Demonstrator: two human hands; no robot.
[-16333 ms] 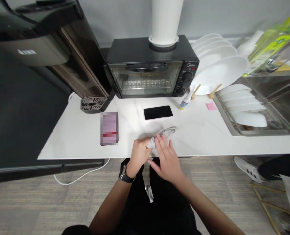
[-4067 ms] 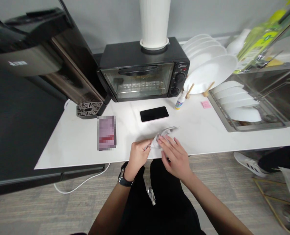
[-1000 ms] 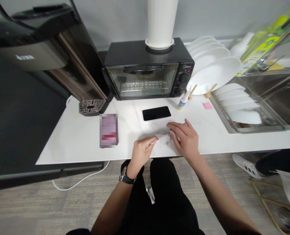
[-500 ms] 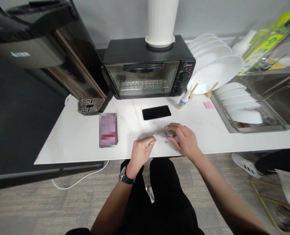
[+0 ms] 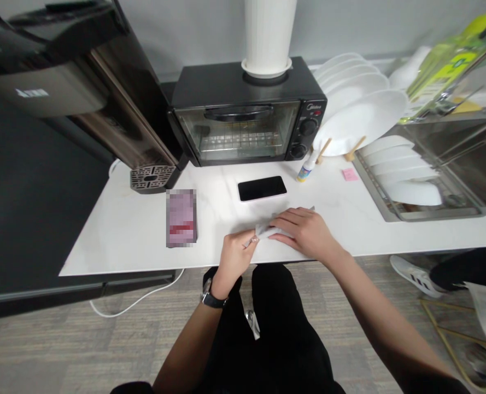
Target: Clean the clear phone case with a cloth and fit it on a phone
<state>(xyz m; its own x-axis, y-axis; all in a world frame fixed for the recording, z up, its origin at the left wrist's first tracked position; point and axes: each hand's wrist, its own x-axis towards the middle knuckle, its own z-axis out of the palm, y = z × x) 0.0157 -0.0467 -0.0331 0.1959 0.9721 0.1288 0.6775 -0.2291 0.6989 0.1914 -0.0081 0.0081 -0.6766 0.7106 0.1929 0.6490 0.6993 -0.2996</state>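
Observation:
A thin, whitish crumpled piece, like tissue or film, lies between my two hands near the counter's front edge. My left hand, with a watch on its wrist, pinches its left end between thumb and fingers. My right hand is closed over its right part, fingers together and pointing left; a bit of the material sticks out above the knuckles. Just behind the hands lies a black phone, flat on the white counter. To its right stands a small white bottle with a yellow base.
A blurred-out pinkish item lies at left, by a dispenser's drip tray. A toaster oven stands at the back, with white plates beside it. The sink is at right; a person's shoe shows below.
My right hand has moved slightly and flattened from a fingertip pinch to lying over the material, covering more of it. My left hand has barely moved.

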